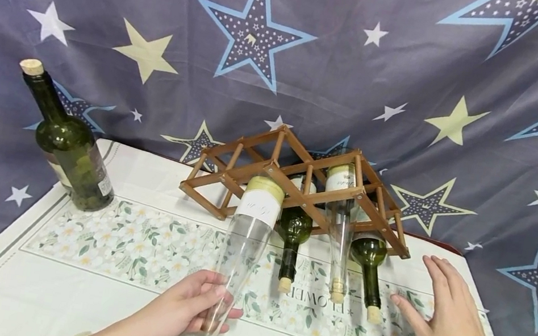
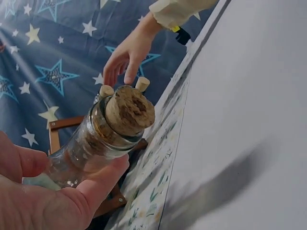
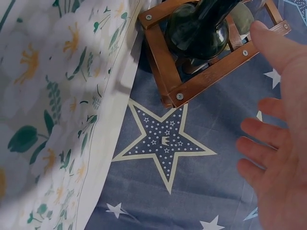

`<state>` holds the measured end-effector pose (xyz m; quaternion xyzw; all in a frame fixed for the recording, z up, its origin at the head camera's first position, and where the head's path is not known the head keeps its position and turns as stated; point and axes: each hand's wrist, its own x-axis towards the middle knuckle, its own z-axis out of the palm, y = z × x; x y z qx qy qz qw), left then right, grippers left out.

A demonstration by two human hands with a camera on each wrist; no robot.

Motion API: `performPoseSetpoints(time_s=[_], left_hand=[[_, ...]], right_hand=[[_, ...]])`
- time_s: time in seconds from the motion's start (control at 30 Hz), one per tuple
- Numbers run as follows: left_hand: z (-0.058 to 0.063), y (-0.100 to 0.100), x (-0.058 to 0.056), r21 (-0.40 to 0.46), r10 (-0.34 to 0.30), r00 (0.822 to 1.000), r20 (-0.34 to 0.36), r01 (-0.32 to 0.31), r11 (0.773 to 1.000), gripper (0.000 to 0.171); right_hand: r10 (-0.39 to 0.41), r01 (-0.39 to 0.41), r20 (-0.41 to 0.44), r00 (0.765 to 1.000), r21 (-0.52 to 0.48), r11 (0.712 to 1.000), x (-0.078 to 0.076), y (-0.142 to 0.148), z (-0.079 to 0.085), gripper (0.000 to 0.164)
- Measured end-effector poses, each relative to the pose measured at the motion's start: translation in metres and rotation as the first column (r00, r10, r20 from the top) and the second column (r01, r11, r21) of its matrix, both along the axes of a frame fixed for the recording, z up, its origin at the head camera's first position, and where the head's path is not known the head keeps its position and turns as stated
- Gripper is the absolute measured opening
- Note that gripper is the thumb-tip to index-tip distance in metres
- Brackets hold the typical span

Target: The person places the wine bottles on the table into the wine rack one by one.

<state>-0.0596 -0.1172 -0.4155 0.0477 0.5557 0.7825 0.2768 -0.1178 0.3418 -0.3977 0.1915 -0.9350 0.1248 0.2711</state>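
Observation:
My left hand (image 1: 183,299) holds a clear glass bottle (image 1: 248,240) by its neck, thumb on top and fingers beneath. The bottle slants, its rough cork (image 2: 130,112) towards me and its white-and-gold labelled base overlapping the front of the wooden wine rack (image 1: 303,198) in the head view. Lying in the rack, neck outward, are a green bottle (image 1: 296,226), a second clear bottle (image 1: 341,230) and another green bottle (image 1: 369,252), all corked. Just right of the rack, my right hand (image 1: 455,326) hovers with fingers spread, holding nothing; the right wrist view shows its palm beside the rack's end.
A corked dark green bottle (image 1: 70,146) stands upright at the table's back left. Under the rack runs a flowered strip on the white tablecloth (image 1: 92,286). Close behind hangs a star-patterned grey curtain (image 1: 342,86).

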Motion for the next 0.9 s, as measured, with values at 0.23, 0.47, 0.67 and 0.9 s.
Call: performPoseSetpoints(time_s=[0.23,0.47,0.67,0.9], left_hand=[[0.005,0.006,-0.005,0.009,0.014,1.000,-0.001,-0.014,1.000,0.066],[0.011,0.012,-0.011,0.004,0.031,0.999,-0.035,-0.031,1.000,0.060],[0.016,0.018,-0.018,-0.007,0.057,0.997,-0.051,-0.057,0.998,0.060],[0.017,0.021,-0.030,-0.037,0.066,0.995,-0.069,-0.069,0.997,0.060]], right_hand=[[-0.007,0.006,0.006,1.000,0.033,0.999,-0.003,0.004,-0.004,0.099],[-0.016,0.013,0.050,0.999,0.071,0.997,-0.003,0.007,-0.008,0.097],[-0.031,0.023,0.096,0.995,0.090,0.996,-0.002,0.008,-0.012,0.095],[-0.042,0.032,0.108,0.993,0.097,0.995,-0.002,0.009,-0.015,0.095]])
